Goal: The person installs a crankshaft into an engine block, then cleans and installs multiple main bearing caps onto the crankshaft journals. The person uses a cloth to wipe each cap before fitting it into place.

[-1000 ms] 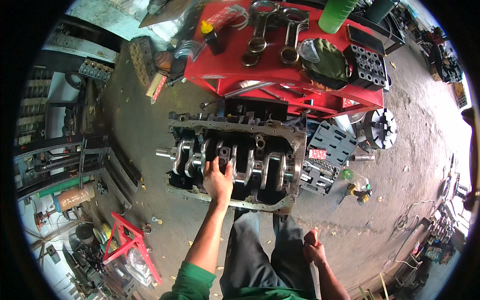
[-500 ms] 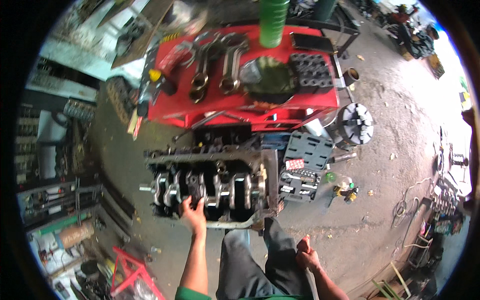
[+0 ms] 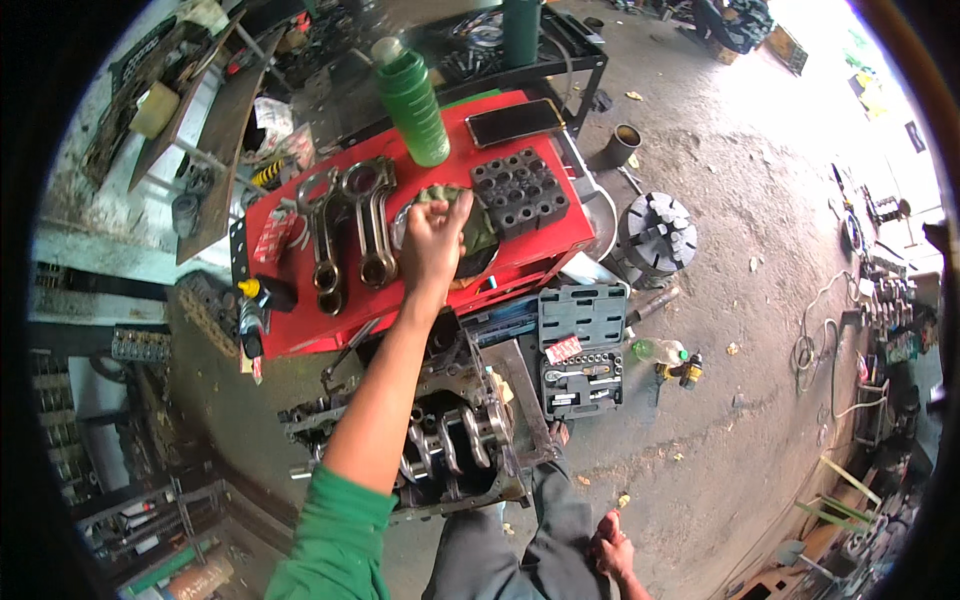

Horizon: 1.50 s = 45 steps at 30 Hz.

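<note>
My left hand (image 3: 437, 240) is over the red table (image 3: 520, 262), beside a dark green crumpled cloth (image 3: 482, 236). Its fingers are bent in toward the thumb; what lies between them cannot be made out. My left forearm passes above an engine block (image 3: 510, 470) and hides part of its crankshaft (image 3: 450, 440). Low on the right, next to my knee, my right hand (image 3: 612, 550) is curled closed, its contents hidden. Two connecting rods (image 3: 372, 225) lie left of my left hand. To its right is a block of dark cylindrical parts (image 3: 520, 192).
A green bottle (image 3: 415, 110) and a black flat tray (image 3: 515, 124) occupy the table's far side. An open socket set (image 3: 582, 380) lies on the floor right of the engine block, near a clear bottle (image 3: 657, 350) and a round chuck (image 3: 658, 232).
My left hand has left the crankshaft and moved up and forward to the cloth on the table. The view has shifted and turned. My right hand stays low by my knee.
</note>
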Each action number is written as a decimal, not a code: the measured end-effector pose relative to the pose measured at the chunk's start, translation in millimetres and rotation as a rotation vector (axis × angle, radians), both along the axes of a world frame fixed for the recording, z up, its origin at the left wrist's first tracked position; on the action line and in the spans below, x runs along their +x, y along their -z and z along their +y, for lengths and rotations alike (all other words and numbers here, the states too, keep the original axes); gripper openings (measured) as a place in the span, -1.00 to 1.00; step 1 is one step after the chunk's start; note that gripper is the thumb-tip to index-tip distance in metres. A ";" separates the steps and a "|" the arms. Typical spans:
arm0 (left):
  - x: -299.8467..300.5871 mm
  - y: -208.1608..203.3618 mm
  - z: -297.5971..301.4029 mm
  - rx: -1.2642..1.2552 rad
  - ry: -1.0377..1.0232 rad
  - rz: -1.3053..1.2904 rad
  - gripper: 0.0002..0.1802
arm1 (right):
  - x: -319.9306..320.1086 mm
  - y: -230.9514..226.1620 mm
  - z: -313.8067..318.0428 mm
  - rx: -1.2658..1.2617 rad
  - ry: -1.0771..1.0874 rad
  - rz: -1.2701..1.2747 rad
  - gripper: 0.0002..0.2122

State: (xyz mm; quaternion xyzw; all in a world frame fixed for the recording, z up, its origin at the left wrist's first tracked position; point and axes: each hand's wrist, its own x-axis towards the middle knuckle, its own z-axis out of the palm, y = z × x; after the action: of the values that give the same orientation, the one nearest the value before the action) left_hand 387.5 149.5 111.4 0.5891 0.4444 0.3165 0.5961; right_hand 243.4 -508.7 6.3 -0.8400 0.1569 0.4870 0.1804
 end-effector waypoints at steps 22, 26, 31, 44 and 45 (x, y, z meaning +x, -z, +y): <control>-98.8 -50.1 38.3 0.591 0.082 0.328 -0.69 | -4.1 -83.0 136.5 0.520 0.165 -0.415 -0.70; -188.5 -49.3 25.8 0.487 -0.209 0.208 -0.69 | -5.3 -90.1 109.1 0.493 0.319 -0.121 -0.70; -284.9 -43.4 0.3 0.209 -0.331 0.224 -0.67 | -20.6 -80.9 67.5 0.280 -0.022 -0.112 -0.68; -366.6 3.5 195.2 0.451 -0.013 0.751 -0.16 | 30.0 -89.6 37.9 0.249 0.133 0.053 -0.62; -364.1 13.4 186.8 0.309 0.025 0.815 -0.08 | 27.2 -81.2 32.7 0.280 0.103 0.030 -0.66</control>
State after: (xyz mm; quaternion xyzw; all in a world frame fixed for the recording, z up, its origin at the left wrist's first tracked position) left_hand 23.5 336.3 98.0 0.7536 0.5836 0.1137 0.2803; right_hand 270.7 -476.1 87.5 -0.7902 0.1329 0.5067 0.3182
